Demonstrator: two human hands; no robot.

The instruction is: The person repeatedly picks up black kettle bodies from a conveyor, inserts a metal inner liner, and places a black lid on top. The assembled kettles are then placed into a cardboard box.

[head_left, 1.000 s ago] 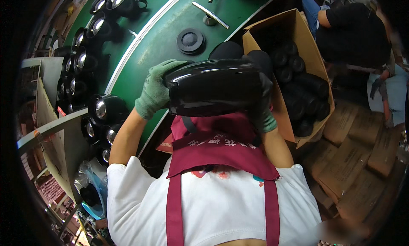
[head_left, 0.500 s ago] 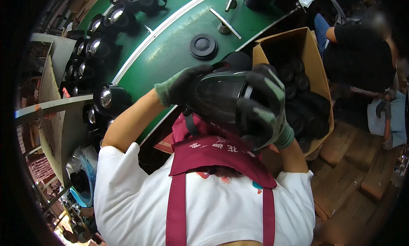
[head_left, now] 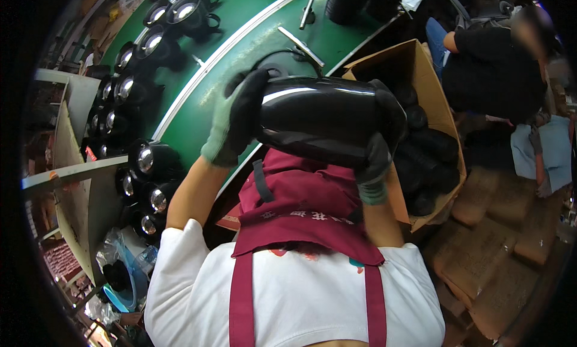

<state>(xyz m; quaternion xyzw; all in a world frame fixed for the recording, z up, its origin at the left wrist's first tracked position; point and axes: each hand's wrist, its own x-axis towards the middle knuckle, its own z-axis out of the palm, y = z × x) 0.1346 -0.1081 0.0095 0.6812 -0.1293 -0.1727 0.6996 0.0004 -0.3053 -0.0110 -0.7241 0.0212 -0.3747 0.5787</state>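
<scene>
A glossy black tumbler (head_left: 318,115) lies sideways between my two gloved hands, held above the apron's front at the table edge. Its left end is gripped by my left hand (head_left: 239,112), in a black and grey-green glove. At the other end, the fingers of my right hand (head_left: 387,127) wrap round the tumbler. The tumbler's mouth and base are covered by the gloves. Just behind it, partly hidden, a round black lid (head_left: 276,68) rests on the green table (head_left: 210,97).
A T-shaped metal tool (head_left: 302,47) and another metal bar (head_left: 308,10) stand farther back, near a stack of black round parts (head_left: 347,3). Several black mugs (head_left: 180,11) line the left. At right is an open cardboard box (head_left: 437,91) of black cylinders; beyond it sits a person (head_left: 493,76).
The tumbler has swung more level and a little higher. My right hand has shifted to its right end, while my left hand has moved left and turned upright against the other end.
</scene>
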